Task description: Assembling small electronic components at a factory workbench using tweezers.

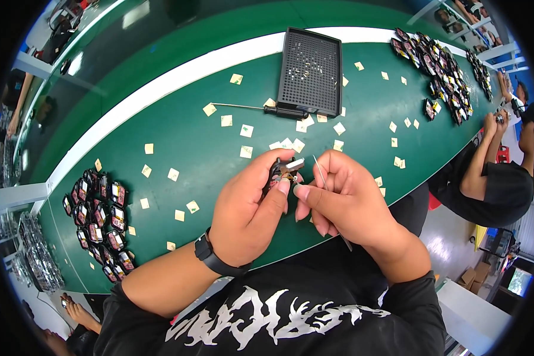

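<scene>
Ideally, the left hand [248, 207] braces the small black device [276, 171] firmly while the right hand [353, 199] works gently at its exposed insides. The left grip wraps the device above the green surface [207, 154]; the right grip is curled around a thin metal tool [320, 171]. Both wrists angle inward, fingertips close together.

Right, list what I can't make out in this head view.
Head view:
Underside of the small black unit: covered by the left hand.
Middle of the thin metal tool: hidden by the right hand.
Small pale pieces in the black tray: too small to identify.
Marks on the paper squares: too small to read.
Co-worker at lower left: mostly cut off by the dark rim.
</scene>
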Motion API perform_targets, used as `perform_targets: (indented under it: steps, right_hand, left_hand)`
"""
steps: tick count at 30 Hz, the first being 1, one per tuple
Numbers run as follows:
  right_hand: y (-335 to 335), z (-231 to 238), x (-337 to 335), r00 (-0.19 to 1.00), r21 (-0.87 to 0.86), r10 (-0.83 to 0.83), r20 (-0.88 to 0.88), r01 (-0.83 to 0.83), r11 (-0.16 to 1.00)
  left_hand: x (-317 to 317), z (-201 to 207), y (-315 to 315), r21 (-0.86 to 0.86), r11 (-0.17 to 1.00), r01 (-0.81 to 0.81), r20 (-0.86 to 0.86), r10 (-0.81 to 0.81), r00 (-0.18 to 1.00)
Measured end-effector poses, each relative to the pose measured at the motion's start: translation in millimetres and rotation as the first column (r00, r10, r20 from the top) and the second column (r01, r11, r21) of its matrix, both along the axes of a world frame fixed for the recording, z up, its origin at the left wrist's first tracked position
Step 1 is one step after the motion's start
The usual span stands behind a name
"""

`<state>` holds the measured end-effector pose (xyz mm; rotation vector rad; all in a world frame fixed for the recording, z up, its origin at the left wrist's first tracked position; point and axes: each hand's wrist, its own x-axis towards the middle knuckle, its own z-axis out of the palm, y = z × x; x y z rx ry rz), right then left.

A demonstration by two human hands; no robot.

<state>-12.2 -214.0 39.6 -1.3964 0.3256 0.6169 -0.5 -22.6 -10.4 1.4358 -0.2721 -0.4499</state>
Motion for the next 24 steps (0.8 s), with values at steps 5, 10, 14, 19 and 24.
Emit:
perform_targets:
  steps: [5, 10, 14, 19, 24]
  right_hand:
    - [3.4, -4.1, -3.1, 0.999, 0.025, -0.007, 0.039, 0.006, 1.0]
    - [0.7, -10.0, -8.0, 0.987, -0.01, 0.034, 0.158, -0.033, 0.999]
    - [-2.9, -17.6, -8.3, 0.947, 0.059, -0.147, 0.286, 0.136, 0.989]
    - [0.8, -20.2, 2.6, 0.881, -0.144, 0.027, 0.473, 0.047, 0.988]
    - [-0.5, -19.4, -2.5, 0.833, -0.286, 0.108, 0.542, 0.062, 0.956]
  left_hand:
    - [0.1, 9.0, 0.1, 0.057, 0.998, -0.04, -0.014, 0.041, 0.999]
    - [5.0, 17.2, 3.0, -0.222, 0.971, -0.09, -0.385, -0.002, 0.923]
    - [3.1, 17.0, 3.3, -0.133, 0.991, -0.034, -0.334, -0.013, 0.943]
    - [-1.2, 11.9, 2.7, -0.044, 0.998, 0.047, -0.145, -0.052, 0.988]
    - [-0.9, 8.6, 3.2, 0.089, 0.993, 0.075, 0.011, -0.076, 0.997]
